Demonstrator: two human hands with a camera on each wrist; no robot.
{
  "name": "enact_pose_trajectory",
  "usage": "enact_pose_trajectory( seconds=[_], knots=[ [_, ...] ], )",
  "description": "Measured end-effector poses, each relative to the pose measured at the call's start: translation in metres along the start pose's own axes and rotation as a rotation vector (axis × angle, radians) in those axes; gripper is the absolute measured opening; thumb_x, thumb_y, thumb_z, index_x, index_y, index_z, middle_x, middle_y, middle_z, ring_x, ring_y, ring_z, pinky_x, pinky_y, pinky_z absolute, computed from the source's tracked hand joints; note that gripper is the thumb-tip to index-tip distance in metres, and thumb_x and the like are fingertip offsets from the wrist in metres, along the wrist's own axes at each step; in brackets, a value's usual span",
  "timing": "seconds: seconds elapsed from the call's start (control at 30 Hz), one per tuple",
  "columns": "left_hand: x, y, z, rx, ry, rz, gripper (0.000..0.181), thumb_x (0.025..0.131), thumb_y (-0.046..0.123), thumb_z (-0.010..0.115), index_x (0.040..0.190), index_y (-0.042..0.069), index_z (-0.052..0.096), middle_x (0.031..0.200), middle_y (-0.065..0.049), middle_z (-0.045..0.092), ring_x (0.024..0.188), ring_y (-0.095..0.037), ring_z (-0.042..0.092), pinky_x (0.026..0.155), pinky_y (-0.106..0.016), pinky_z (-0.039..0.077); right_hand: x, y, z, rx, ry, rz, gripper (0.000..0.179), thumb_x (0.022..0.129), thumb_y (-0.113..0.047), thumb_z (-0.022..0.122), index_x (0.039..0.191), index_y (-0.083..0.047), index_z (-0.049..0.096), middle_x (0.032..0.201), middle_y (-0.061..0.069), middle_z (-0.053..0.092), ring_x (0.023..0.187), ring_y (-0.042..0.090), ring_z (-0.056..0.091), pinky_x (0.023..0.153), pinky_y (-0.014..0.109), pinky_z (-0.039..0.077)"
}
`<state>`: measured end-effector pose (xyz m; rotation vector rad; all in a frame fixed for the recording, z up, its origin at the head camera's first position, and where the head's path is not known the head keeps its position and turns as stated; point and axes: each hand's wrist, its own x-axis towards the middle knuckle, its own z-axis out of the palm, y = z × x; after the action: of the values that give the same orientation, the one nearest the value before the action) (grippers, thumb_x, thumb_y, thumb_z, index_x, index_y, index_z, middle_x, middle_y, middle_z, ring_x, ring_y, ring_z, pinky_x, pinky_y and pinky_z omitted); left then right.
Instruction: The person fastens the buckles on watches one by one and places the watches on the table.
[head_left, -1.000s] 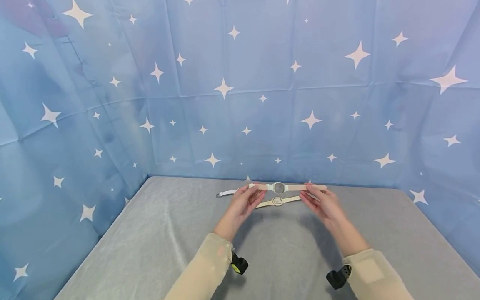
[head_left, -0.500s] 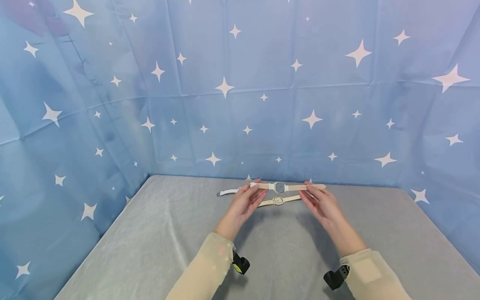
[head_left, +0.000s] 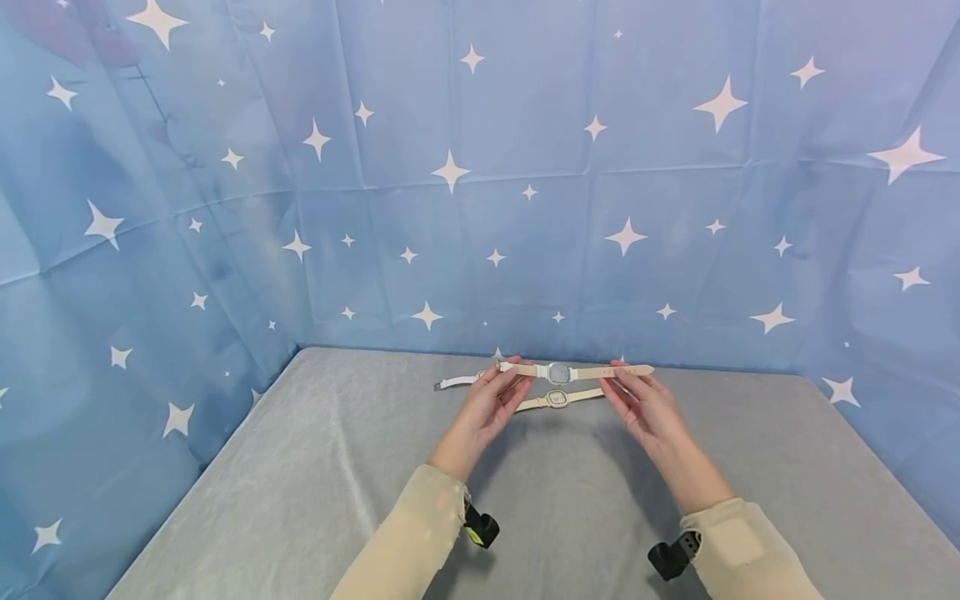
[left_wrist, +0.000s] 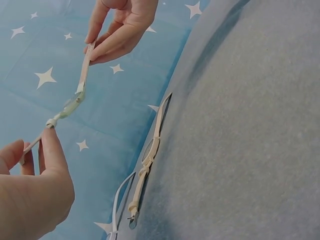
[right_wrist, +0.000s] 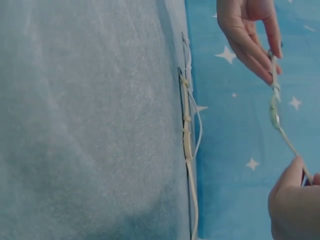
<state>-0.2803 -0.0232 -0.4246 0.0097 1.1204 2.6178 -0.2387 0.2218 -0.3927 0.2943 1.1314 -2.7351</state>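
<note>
A wristwatch [head_left: 559, 373] with a pale pink strap and a light green case is stretched level between both hands, raised over the table. My left hand [head_left: 480, 415] pinches the strap near its buckle end. With thumb and fingers, my right hand [head_left: 651, 415] pinches the other strap half, its pointed tip sticking out past the fingers. Lying on the table just below is a cream watch [head_left: 557, 400], its strap ends partly hidden behind the hands. A white watch [head_left: 455, 382] lies behind my left hand, mostly covered by it in the head view.
The grey cloth-covered table [head_left: 315, 467] ends at a blue star-patterned curtain [head_left: 525, 167] close behind the watches. Black wrist cameras [head_left: 482, 528] sit under both cream sleeves [head_left: 405, 533].
Both hands keep their hold on the pink-strapped watch and stay nearly in place. The watch face has tilted slightly; the head view has shifted a little.
</note>
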Motion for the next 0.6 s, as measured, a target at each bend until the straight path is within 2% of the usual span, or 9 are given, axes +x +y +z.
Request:
enact_pose_trajectory(
  seconds=[0.37,0.6],
  knots=[
    [0.0007,-0.0009,-0.0013,-0.021,-0.005,0.004,0.027,0.104,0.002,0.048,0.129,0.001,0.055,0.096,-0.001,0.074,0.087,-0.009,0.072,0.086,-0.020,0.058,-0.0024,-0.0008,0.0020,0.011,-0.004,0.008,0.014,0.097,-0.009,0.063,0.109,-0.014,0.069,0.107,-0.002,0.072,0.107,0.009,0.067,0.100,0.022,0.051],
    [-0.0002,-0.0005,-0.0017,-0.036,-0.019,0.010,0.025,0.104,0.002,0.047,0.127,0.003,0.056,0.100,-0.002,0.075,0.092,-0.011,0.073,0.089,-0.021,0.057,-0.0035,-0.0004,0.0023,0.013,0.000,0.011,0.021,0.096,-0.009,0.064,0.117,-0.014,0.064,0.109,-0.003,0.071,0.108,0.009,0.066,0.100,0.022,0.051]
  ],
)
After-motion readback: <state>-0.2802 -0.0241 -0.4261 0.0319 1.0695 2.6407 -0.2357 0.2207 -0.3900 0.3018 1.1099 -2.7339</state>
